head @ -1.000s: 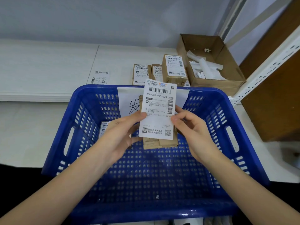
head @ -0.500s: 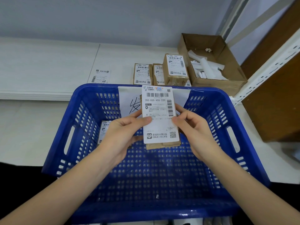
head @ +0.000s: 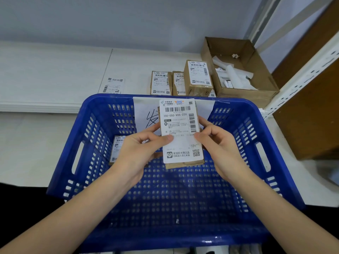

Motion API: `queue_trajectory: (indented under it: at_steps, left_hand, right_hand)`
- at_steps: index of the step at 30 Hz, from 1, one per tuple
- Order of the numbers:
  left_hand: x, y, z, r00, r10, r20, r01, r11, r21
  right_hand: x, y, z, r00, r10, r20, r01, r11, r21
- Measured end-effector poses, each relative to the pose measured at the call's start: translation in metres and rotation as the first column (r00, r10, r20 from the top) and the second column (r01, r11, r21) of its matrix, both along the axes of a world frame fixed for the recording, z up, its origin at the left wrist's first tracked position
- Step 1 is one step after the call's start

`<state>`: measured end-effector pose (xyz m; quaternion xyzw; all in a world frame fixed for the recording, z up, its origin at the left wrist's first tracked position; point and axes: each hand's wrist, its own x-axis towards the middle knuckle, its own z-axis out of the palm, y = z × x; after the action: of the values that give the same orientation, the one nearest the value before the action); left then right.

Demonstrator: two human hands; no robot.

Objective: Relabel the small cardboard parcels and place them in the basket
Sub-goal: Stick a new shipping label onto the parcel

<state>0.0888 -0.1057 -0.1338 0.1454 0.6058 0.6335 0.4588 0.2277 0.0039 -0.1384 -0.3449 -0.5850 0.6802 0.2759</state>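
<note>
Parcel (head: 185, 165) sits above the blue basket (head: 271, 162), pinched between my left hand (head: 139, 153) and right hand (head: 220, 149), thumbs pressing its white label (head: 180, 131). One labelled parcel (head: 117, 149) leans inside the basket's left wall. Three more parcels (head: 161, 83) and an open carton (head: 260, 88) stand behind the basket; a loose label (head: 113, 86) lies left of them.

One parcel (head: 117, 150) lies in the basket (head: 256, 162); three parcels (head: 180, 80) stand behind it, left of an open carton (head: 244, 92).
</note>
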Motion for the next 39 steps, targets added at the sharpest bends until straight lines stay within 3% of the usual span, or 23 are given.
queue_trajectory:
  at_steps: [30,39]
  left_hand:
    - [0.002,0.001,-0.006,0.996,0.058,-0.064,-0.06,0.998,-0.029]
    - [0.003,0.001,-0.009,0.99,0.056,-0.128,-0.06,0.998,-0.027]
  right_hand:
    - [-0.001,0.0,-0.005,1.0,0.018,-0.015,-0.018,1.0,0.005]
    - [0.0,0.003,-0.011,0.999,0.015,0.038,-0.018,0.996,0.088]
